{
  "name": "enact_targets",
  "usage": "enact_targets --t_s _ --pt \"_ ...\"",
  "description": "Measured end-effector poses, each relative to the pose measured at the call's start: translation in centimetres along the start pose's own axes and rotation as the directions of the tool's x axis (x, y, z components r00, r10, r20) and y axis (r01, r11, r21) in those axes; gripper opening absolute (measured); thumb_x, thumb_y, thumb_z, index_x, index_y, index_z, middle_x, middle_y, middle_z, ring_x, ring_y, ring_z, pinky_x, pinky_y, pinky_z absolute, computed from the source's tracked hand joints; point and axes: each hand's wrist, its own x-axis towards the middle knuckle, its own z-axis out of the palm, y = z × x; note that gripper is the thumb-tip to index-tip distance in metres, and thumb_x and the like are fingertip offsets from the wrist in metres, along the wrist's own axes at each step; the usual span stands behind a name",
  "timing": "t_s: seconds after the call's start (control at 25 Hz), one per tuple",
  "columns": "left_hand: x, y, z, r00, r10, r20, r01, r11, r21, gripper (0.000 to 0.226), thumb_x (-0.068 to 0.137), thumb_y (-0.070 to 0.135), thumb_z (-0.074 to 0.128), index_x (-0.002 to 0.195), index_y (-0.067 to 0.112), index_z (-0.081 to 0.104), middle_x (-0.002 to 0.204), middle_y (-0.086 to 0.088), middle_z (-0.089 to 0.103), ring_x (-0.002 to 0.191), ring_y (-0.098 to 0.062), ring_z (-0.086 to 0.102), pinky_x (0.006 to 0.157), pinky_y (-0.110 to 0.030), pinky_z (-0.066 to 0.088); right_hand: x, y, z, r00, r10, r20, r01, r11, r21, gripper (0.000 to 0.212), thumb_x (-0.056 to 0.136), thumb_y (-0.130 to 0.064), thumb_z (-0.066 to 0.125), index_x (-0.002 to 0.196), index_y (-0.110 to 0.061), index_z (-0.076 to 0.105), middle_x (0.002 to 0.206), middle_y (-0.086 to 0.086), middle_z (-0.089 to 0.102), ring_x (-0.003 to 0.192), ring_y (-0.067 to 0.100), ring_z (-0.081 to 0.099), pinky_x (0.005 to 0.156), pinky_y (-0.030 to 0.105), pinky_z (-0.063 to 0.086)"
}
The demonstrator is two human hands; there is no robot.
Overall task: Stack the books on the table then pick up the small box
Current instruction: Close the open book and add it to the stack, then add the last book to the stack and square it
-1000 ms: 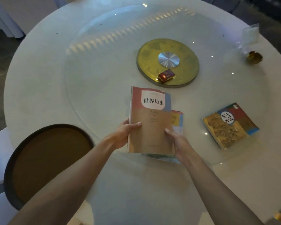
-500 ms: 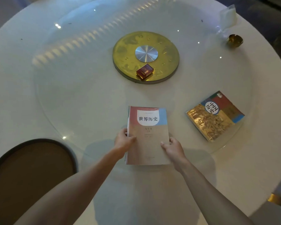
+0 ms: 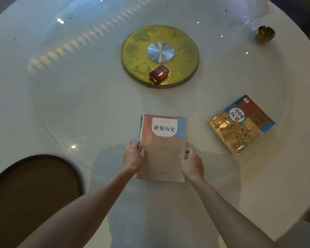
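Note:
A tan, red and blue book (image 3: 163, 149) lies flat on another book whose edges show along its left side, at the near middle of the round white table (image 3: 61, 104). My left hand (image 3: 132, 156) grips the stack's left edge and my right hand (image 3: 192, 162) presses against its right edge. A second book (image 3: 240, 124) with a gold picture cover lies apart to the right. The small dark red box (image 3: 158, 73) sits on the near part of a gold disc (image 3: 184, 51) at the table's centre, well beyond both hands.
A glass turntable (image 3: 89, 90) covers most of the table. A round brown chair seat (image 3: 30, 192) is at the lower left. A small brass cup (image 3: 265, 34) and a clear holder stand at the far right edge.
The tan book came down from mid-air onto the book beneath and now covers it squarely. My hands slid from its cover to the stack's side edges. The view shifted closer.

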Motion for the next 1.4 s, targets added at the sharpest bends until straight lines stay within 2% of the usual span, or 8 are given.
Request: enact_targets --t_s 0.32,0.52,0.72,0.8,0.92,1.08,1.28,1.4 --pt "0.1 -0.5 0.1 1.000 0.017 0.011 -0.016 1.000 -0.013 0.026 0.090 0.030 0.054 0.114 0.029 0.064 0.100 -0.006 0.067 0.093 -0.024 0.067 0.079 -0.044 0.059 0.6 0.3 0.5 0.999 0.016 -0.028 -0.015 0.999 0.028 0.028 0.098 -0.022 0.060 0.125 -0.016 0.063 0.120 0.012 0.063 0.107 0.032 0.064 0.090 0.040 0.052" --pt "-0.1 0.2 -0.4 0.999 -0.037 -0.016 0.037 0.999 -0.037 0.030 0.088 0.018 0.058 0.114 0.017 0.072 0.104 -0.006 0.076 0.091 -0.022 0.071 0.073 -0.030 0.053 1.2 0.3 -0.1 0.998 0.008 0.064 -0.014 0.996 0.087 0.030 0.097 -0.020 0.059 0.125 -0.012 0.067 0.120 0.007 0.073 0.106 0.027 0.068 0.091 0.040 0.056" --pt "-0.1 5.0 0.2 0.973 0.165 -0.160 -0.159 0.986 0.049 0.056 0.088 0.023 0.063 0.142 0.017 0.051 0.121 -0.010 0.053 0.115 -0.025 0.051 0.103 -0.040 0.045 2.4 1.1 -3.5 0.993 0.067 0.092 -0.091 0.953 0.288 0.038 0.089 -0.030 0.062 0.122 -0.013 0.070 0.108 0.005 0.072 0.103 0.027 0.068 0.094 0.043 0.057" --pt "0.7 8.2 1.2 0.968 0.235 -0.089 -0.234 0.972 0.017 0.047 0.088 0.023 0.065 0.135 0.018 0.059 0.125 -0.010 0.055 0.118 -0.025 0.054 0.104 -0.036 0.044 3.7 2.6 -5.3 0.995 0.094 0.040 -0.102 0.918 0.383 0.035 0.079 -0.033 0.059 0.107 -0.016 0.070 0.091 0.001 0.069 0.089 0.027 0.068 0.085 0.047 0.059" --pt "1.9 13.1 3.5 0.957 0.281 0.066 -0.282 0.960 -0.001 0.039 0.089 0.022 0.067 0.128 0.018 0.066 0.124 -0.010 0.059 0.117 -0.026 0.058 0.100 -0.029 0.041 5.8 5.1 -8.8 0.984 0.176 -0.039 -0.138 0.872 0.469 0.022 0.081 -0.031 0.061 0.100 -0.021 0.065 0.095 0.006 0.072 0.096 0.032 0.072 0.089 0.053 0.060" --pt "3.2 19.1 7.9 0.952 0.252 0.176 -0.256 0.967 0.001 0.041 0.088 0.025 0.066 0.129 0.018 0.066 0.124 -0.009 0.064 0.117 -0.024 0.061 0.102 -0.035 0.047 8.0 8.3 -13.4 0.941 0.298 -0.163 -0.172 0.831 0.529 0.028 0.089 -0.023 0.066 0.115 -0.014 0.065 0.100 0.005 0.068 0.097 0.030 0.068 0.091 0.046 0.057" --pt "3.5 24.3 12.8 0.942 0.275 0.192 -0.283 0.959 0.018 0.052 0.093 0.025 0.063 0.143 0.015 0.051 0.142 -0.009 0.051 0.132 -0.025 0.049 0.106 -0.033 0.037 10.5 12.3 -16.0 0.906 0.366 -0.211 -0.216 0.831 0.512 0.032 0.087 -0.021 0.066 0.114 -0.005 0.065 0.101 0.005 0.061 0.097 0.030 0.063 0.076 0.034 0.048" --pt "4.2 26.3 14.5 0.947 0.277 0.161 -0.284 0.959 0.020 0.063 0.092 0.029 0.066 0.149 0.016 0.043 0.147 -0.011 0.049 0.136 -0.027 0.046 0.111 -0.038 0.036 11.3 13.4 -16.9 0.911 0.385 -0.149 -0.241 0.788 0.567 0.020 0.085 -0.026 0.067 0.101 -0.016 0.059 0.091 -0.001 0.053 0.088 0.022 0.052 0.074 0.031 0.040"
